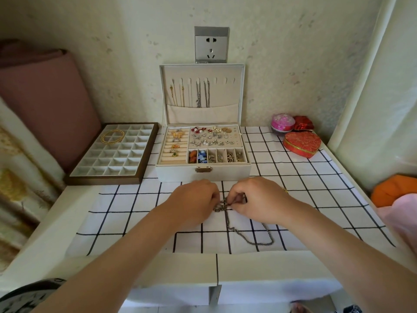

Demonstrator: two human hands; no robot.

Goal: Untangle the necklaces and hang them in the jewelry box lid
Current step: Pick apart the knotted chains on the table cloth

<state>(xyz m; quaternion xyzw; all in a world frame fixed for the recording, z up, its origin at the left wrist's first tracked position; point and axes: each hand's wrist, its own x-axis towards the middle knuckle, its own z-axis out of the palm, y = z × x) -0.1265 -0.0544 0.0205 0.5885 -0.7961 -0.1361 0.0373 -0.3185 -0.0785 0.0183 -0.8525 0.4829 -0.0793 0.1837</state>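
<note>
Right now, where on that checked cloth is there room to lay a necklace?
Bare cloth lies left of the left hand, below the divided tray, and right of the right hand, before the heart box. Crowded: the chain between the hands.

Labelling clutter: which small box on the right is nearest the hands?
The red heart-shaped box; the pink round box and shiny red box sit behind it.

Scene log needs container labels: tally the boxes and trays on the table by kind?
Jewelry box, lid open: 1
Divided tray: 1
Pink round box: 1
Shiny red box: 1
Red heart-shaped box: 1
Total: 5
</note>
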